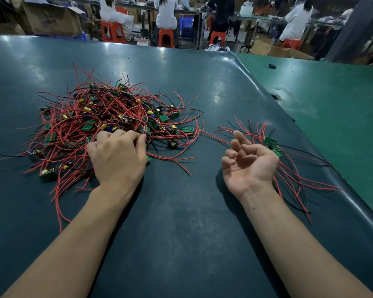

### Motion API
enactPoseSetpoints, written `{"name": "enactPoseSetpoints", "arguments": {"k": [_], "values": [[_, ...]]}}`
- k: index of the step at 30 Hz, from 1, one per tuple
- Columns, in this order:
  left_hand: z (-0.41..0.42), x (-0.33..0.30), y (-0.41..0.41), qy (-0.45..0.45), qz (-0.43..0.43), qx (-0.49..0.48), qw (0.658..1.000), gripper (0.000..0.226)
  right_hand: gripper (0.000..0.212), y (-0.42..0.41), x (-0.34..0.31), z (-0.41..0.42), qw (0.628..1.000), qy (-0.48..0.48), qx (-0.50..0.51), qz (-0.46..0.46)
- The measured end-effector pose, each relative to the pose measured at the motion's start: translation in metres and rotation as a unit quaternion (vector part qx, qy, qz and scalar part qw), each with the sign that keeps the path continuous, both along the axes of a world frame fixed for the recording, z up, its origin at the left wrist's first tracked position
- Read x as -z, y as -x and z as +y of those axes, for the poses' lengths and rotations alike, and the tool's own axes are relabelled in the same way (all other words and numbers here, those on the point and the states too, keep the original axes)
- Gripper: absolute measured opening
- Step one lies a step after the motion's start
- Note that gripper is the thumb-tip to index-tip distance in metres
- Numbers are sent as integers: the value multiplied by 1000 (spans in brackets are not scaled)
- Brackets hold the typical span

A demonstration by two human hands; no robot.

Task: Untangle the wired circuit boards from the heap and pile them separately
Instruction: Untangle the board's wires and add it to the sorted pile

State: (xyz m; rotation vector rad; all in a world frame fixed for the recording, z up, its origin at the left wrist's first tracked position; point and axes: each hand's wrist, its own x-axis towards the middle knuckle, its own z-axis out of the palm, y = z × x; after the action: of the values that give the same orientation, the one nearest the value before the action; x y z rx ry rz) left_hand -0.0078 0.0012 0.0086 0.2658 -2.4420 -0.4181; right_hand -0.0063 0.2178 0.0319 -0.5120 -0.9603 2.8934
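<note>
Head view: heap (108, 119) of wired circuit boards, bench (181, 211) left-centre; left hand (116, 155) fingers curled into its near edge. Separate pile (289, 160) near right edge; right hand (249, 164) palm-up, loosely curled, holding nothing.

Two bare hands at work over tangled wired circuit boards on a dark table mat (181, 211).

The left hand (116, 157) lies palm down on the near edge of the heap (108, 117), fingers curled into the red wires. The right hand (249, 163) rests palm up, fingers loosely curled and holding nothing, with a small separate pile (289, 166) of boards and wires just beyond and to its right.
</note>
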Motion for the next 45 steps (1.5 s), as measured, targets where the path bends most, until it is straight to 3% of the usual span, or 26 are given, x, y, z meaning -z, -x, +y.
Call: {"name": "enactPoseSetpoints", "arguments": {"k": [7,12,16,21,24,31,36,38,40,42,45], "values": [[1,-10,-4,-60,165,44,983,28,33,1,1,0,999,-27,-23,21],[11,-6,-7,-18,235,177,956,18,21,-2,4,-16,961,-221,-166,35],[20,-1,-7,0,168,355,920,16,41,-4,7,-27,936,-270,-210,87],[22,-1,-9,13,133,412,902,17,17,-4,9,-25,924,-316,-188,105],[20,-3,-11,33,113,396,911,17,6,-3,9,-25,924,-321,-174,117],[12,-8,-8,46,162,245,955,12,14,0,8,-25,937,-304,-80,151],[-2,-8,-4,-12,136,123,983,14,18,1,5,-18,941,-281,-81,172],[-4,-8,-3,-30,104,123,986,14,20,-4,7,-22,933,-290,-149,153],[2,-7,-4,-17,90,158,983,14,35,-8,10,-27,923,-288,-219,132],[7,-7,-6,-7,94,186,978,16,42,-7,9,-28,929,-258,-229,132],[4,-8,-5,-16,116,197,973,19,20,-3,4,-24,952,-221,-165,132]]}}
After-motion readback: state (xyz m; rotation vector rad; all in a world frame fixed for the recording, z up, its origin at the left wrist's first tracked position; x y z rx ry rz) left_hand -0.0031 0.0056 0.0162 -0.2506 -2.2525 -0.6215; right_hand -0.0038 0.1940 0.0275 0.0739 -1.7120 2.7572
